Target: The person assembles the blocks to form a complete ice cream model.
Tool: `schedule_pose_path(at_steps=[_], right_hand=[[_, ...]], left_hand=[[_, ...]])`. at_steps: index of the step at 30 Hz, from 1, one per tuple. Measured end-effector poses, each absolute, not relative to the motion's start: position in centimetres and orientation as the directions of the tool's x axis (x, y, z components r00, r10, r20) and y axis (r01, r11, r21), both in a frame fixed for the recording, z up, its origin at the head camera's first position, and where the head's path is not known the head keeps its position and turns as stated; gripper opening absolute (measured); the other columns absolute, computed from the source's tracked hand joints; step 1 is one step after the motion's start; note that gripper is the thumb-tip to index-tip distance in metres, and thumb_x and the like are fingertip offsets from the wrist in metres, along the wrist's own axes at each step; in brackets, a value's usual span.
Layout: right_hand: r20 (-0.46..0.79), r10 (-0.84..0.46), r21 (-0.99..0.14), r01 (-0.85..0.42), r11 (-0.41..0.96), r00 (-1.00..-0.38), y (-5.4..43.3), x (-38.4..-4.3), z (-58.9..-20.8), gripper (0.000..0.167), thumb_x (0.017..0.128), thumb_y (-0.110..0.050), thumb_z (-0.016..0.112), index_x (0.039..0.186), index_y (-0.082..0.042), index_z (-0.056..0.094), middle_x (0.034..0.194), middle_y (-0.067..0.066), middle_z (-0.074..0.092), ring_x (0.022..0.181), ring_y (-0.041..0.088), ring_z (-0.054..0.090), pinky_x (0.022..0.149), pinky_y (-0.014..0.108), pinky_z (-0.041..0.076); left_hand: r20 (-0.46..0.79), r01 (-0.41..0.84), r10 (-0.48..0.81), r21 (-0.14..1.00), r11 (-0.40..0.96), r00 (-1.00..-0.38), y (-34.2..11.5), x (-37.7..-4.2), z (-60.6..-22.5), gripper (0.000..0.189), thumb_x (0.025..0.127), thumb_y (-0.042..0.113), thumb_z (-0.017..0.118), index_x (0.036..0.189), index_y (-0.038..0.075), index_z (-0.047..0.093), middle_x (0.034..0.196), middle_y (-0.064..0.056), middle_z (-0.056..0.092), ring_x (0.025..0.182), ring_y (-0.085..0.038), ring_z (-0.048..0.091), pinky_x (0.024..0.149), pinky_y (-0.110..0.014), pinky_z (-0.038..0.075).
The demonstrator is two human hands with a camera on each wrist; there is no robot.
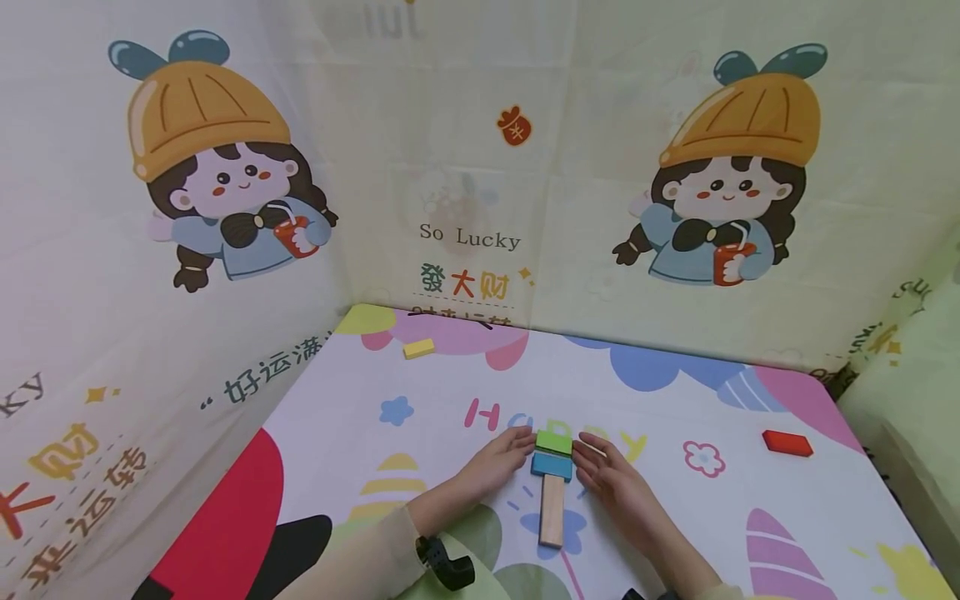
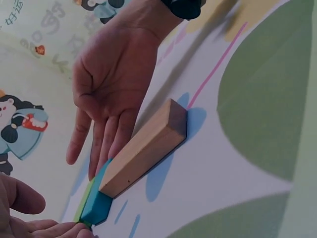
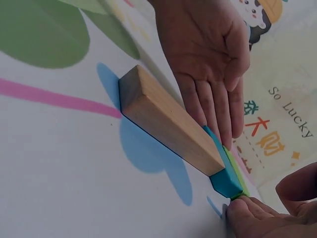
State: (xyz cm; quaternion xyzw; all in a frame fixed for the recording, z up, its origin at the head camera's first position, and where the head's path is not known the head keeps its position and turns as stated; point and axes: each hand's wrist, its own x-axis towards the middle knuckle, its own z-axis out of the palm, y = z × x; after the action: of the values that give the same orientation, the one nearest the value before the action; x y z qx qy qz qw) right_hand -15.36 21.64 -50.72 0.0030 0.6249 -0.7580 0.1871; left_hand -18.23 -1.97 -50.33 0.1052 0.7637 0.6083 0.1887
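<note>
Straight-fingered, my left hand (image 1: pixel 491 465) and right hand (image 1: pixel 617 487) face each other across 3 blocks; the left fingers lie nearly together, the right ones fan slightly, and neither hand pinches anything. My fingertips seem to touch opposite ends of a bright green rectangular block (image 1: pixel 554 442) and a blue rectangular block (image 1: pixel 551 467), though how hard they press I cannot tell. These 2 lie flush, long sides together, their long axes running crosswise from hand to hand, with green on the side of the desk's (image 1: pixel 450 383) far edge.

From the blue block's middle, a bare-wood oblong block (image 1: pixel 552 512) runs lengthwise towards the desk's near edge, end against the blue side. It lies between my hands, apart from both, the right a little nearer.

A yellow rectangular block (image 1: pixel 418 348) lies near the desk's far left corner, and a red rectangular block (image 1: pixel 787 443) near its right edge
</note>
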Motion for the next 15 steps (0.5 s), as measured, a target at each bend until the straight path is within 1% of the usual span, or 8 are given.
schedule_pose_path(at_steps=[8, 15], right_hand=[[-0.225, -0.3, -0.95, 0.276, -0.142, -0.927, 21.6, -14.7, -50.9, 0.065, 0.098, 0.007, 0.025, 0.161, 0.002, 0.015, 0.17, 0.026, 0.015, 0.158, 0.036, 0.018, 0.116, 0.025, 0.037], [-0.255, -0.259, -0.947, 0.294, -0.128, -0.932, 21.2, -14.2, -51.0, 0.066, 0.096, 0.007, 0.026, 0.161, -0.001, 0.02, 0.17, 0.023, 0.021, 0.157, 0.034, 0.023, 0.111, 0.021, 0.042]], left_hand=[[-0.156, -0.054, 0.398, 0.965, 0.255, -0.904, -2.2, -17.2, -50.2, 0.051, 0.107, 0.019, 0.049, 0.155, 0.002, 0.041, 0.155, -0.015, 0.052, 0.147, -0.033, 0.046, 0.123, -0.057, 0.028], [-0.151, -0.062, 0.418, 0.974, 0.219, -0.896, -2.4, -16.6, -50.2, 0.053, 0.106, 0.015, 0.05, 0.156, 0.0, 0.04, 0.156, -0.017, 0.051, 0.147, -0.032, 0.046, 0.123, -0.056, 0.029]])
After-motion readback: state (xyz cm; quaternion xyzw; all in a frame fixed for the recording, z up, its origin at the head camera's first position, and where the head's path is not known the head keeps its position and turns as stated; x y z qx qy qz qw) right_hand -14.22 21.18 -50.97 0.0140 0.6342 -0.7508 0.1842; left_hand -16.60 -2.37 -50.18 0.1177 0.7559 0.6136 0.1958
